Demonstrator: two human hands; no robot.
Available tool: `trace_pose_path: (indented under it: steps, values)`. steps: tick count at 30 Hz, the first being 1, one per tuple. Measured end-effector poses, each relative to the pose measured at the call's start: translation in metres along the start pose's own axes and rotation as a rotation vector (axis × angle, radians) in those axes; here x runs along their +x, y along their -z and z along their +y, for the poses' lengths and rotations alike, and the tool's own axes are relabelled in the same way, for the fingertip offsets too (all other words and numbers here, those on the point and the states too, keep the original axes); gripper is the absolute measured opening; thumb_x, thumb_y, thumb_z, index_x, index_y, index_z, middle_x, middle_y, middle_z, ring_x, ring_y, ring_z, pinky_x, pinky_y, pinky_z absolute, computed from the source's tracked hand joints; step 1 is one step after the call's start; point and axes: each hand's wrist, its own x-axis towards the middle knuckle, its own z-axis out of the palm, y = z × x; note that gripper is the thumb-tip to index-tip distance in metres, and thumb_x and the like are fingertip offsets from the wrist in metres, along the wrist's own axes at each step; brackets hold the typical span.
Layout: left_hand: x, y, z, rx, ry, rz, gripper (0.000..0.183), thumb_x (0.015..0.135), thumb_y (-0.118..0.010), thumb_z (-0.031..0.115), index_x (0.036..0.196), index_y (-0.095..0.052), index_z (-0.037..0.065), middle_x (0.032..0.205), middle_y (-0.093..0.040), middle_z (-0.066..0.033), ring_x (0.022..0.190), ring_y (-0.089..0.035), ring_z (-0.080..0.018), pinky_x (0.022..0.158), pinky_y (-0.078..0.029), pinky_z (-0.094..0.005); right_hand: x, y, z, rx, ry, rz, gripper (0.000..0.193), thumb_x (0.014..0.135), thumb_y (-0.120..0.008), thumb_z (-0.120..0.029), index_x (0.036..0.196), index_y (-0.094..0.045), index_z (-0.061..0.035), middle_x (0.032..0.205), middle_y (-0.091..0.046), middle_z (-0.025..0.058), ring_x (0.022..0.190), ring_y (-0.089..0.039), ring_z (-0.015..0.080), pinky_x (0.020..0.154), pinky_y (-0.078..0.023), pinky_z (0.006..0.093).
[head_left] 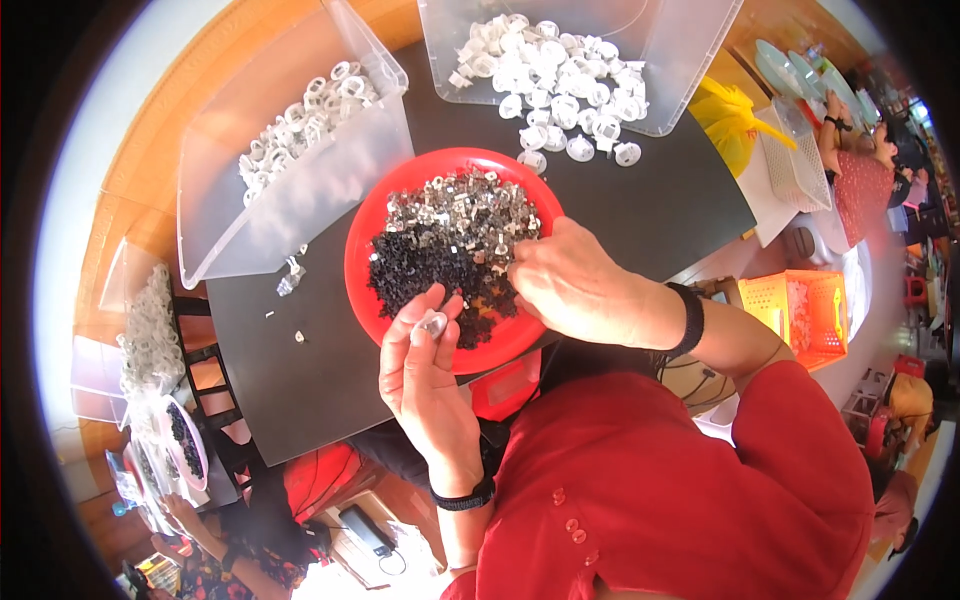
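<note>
Left hand (428,385) holds 1 pale piece (432,323); right hand (578,285) over bowl (357,262)

Two large translucent bins (365,160) (672,85), one red bowl (358,262), one orange basket (765,296)

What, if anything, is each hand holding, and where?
The left hand holds a small round translucent plastic piece by its edge, between thumb and fingers. I can't tell whether the right hand holds anything.

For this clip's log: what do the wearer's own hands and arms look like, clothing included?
The left hand and right hand are ungloved. Each wrist wears a dark band. The red top has a short right sleeve, leaving that forearm uncovered.
</note>
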Motion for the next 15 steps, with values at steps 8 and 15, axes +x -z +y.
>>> trace_pose_path:
  steps: [8, 15]
  values:
    - [0.007, 0.005, 0.0, 0.025, -0.005, -0.053, 0.021, 0.096, -0.054, 0.012, 0.11, -0.06, -0.002, 0.114, -0.062, -0.0193, 0.099, -0.065, -0.0266, 0.087, -0.052, -0.0296, 0.002, 0.007, 0.009, 0.203, -0.019, -0.005, 0.01, 0.074, -0.068, -0.013, 0.07, -0.064, -0.0042, 0.068, -0.059, 0.0063, 0.064, -0.059, 0.023, 0.059, -0.045, 0.0361]
    - [0.014, -0.01, 0.011, 0.003, 0.075, -0.143, 0.016, 0.095, -0.056, 0.013, 0.104, -0.062, 0.001, 0.104, -0.065, -0.0113, 0.094, -0.065, -0.0201, 0.087, -0.052, -0.0298, 0.033, 0.051, -0.007, 0.908, -0.118, 0.265, 0.01, 0.081, -0.071, -0.009, 0.088, -0.07, -0.0016, 0.07, -0.059, 0.0048, 0.057, -0.051, 0.01, 0.05, -0.04, 0.0262]
